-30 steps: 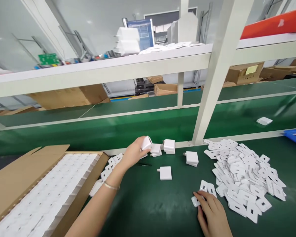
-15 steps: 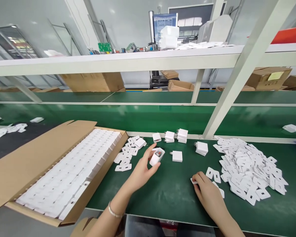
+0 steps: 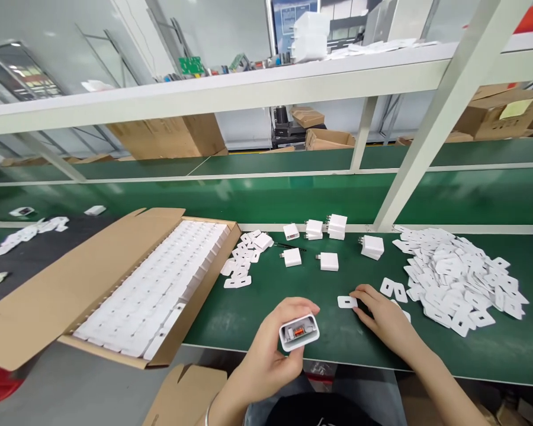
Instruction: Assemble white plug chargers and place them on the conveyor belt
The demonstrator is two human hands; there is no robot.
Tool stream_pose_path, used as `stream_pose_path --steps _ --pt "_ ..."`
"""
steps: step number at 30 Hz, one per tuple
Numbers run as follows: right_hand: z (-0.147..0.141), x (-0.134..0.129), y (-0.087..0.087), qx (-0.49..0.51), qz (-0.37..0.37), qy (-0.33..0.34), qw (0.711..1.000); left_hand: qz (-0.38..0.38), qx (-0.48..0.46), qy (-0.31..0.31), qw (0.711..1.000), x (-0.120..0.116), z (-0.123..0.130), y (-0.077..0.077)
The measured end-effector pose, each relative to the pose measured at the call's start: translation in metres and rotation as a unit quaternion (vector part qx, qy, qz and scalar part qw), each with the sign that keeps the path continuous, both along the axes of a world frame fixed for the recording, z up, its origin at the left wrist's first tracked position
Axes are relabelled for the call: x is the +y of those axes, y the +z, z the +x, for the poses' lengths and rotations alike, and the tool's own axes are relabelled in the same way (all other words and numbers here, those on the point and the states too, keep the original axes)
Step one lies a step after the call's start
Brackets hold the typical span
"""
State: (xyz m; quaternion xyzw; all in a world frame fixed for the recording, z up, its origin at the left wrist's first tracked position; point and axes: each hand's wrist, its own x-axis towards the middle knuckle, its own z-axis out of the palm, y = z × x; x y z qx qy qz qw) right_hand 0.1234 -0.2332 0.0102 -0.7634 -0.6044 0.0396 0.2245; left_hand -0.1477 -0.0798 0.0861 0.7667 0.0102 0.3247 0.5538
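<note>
Between the thumb and fingers of my left hand (image 3: 278, 349) is a white charger housing (image 3: 299, 332), its open end facing me with orange and metal parts inside. My right hand (image 3: 382, 316) pinches the right end of a flat white plate (image 3: 347, 302) with a small slot, low over the green table (image 3: 257, 313). Beyond my hands are a white charger (image 3: 292, 257) with a connector sticking out at its left, a similar one (image 3: 328, 261), and a charger block (image 3: 372, 247) with prongs. More chargers (image 3: 337, 226) line the table's back edge.
A large pile of slotted white plates (image 3: 457, 278) lies on the right, a smaller group (image 3: 244, 260) left of centre. Dark tweezers (image 3: 290, 246) lie near it. An open cardboard box (image 3: 195, 305) of white parts is at left. A slanted white post (image 3: 426, 142) rises behind.
My left hand has come nearer with a housing, its open end now toward me. Another charger now lies near the tweezers. The plate at my right hand shows more fully, and the view has tilted down.
</note>
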Motion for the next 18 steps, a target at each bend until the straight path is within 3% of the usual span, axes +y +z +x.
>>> stream_pose_path --steps 4,7,10,14,18 --pt "-0.013 0.006 0.017 0.012 0.08 0.015 0.997 -0.025 0.032 -0.006 0.999 -0.002 -0.005 0.0" --pt "-0.042 0.004 0.05 0.067 0.173 0.025 0.982 -0.028 0.062 -0.012 0.998 -0.001 -0.009 -0.006" --pt "-0.074 0.0 0.087 0.044 0.236 0.099 0.966 -0.017 0.076 0.0 0.997 -0.002 -0.009 -0.014" --pt "-0.1 0.003 0.117 -0.062 0.221 0.175 0.958 0.01 0.09 0.021 0.996 -0.008 -0.005 -0.018" --pt "-0.103 0.011 0.118 -0.088 0.203 0.201 0.954 0.016 0.097 0.032 0.995 -0.014 -0.001 -0.016"
